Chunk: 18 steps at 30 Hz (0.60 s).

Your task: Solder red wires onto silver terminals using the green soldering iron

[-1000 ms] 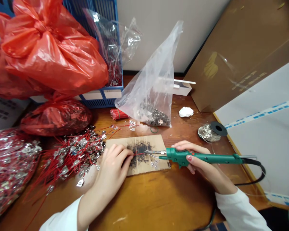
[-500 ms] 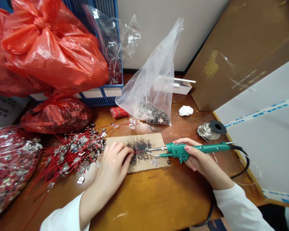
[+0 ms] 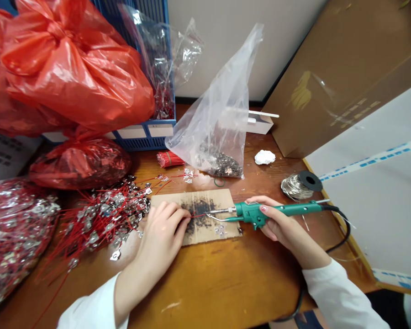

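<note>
My left hand (image 3: 166,228) pinches a short red wire (image 3: 199,214) over a scorched piece of cardboard (image 3: 178,198). In my right hand (image 3: 277,219) is a green soldering iron (image 3: 251,213) with a trigger and a curved solder feed tube. Its tip meets the far end of the wire, by a small metal piece too tiny to make out. Several small metal terminals (image 3: 220,230) lie on the cardboard, just below the feed tube. Left of my left hand spreads a pile of red wires with metal terminals (image 3: 106,214).
A clear bag of dark metal parts (image 3: 222,162) stands behind the cardboard, beside a bundle of red wires (image 3: 170,159). To the right are a solder spool (image 3: 299,185) and a white lump (image 3: 265,157). Red bags (image 3: 78,68) and a blue crate (image 3: 137,144) crowd the back left.
My right hand and the soldering iron have shifted slightly left, the tip moving a little along the wire's end. My left hand keeps its place.
</note>
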Motion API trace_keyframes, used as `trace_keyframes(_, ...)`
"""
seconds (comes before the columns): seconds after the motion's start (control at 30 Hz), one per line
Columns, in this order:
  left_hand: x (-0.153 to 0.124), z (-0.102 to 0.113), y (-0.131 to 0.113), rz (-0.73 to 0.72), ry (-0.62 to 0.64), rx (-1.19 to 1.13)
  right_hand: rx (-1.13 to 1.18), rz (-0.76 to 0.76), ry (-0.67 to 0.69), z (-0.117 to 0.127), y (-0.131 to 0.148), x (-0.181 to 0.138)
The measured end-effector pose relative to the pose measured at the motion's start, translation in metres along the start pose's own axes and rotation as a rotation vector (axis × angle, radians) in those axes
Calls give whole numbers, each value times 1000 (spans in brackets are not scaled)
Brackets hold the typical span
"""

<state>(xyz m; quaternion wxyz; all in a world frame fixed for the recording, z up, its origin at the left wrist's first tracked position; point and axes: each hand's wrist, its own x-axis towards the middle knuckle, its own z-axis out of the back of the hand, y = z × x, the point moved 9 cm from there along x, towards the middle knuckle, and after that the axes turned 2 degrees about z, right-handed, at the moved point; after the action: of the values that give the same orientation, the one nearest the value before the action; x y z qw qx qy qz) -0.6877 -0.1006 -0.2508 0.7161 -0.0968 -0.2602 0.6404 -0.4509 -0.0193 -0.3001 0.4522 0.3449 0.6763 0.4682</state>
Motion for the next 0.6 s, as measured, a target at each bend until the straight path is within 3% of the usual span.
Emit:
trace_keyframes(0.27, -1, 1, -3, -38, -23, 17, 45, -27, 39, -3, -2, 0)
trace_keyframes(0.6, 10, 10, -3, -43, -81, 48, 104, 2, -30, 7, 2, 2)
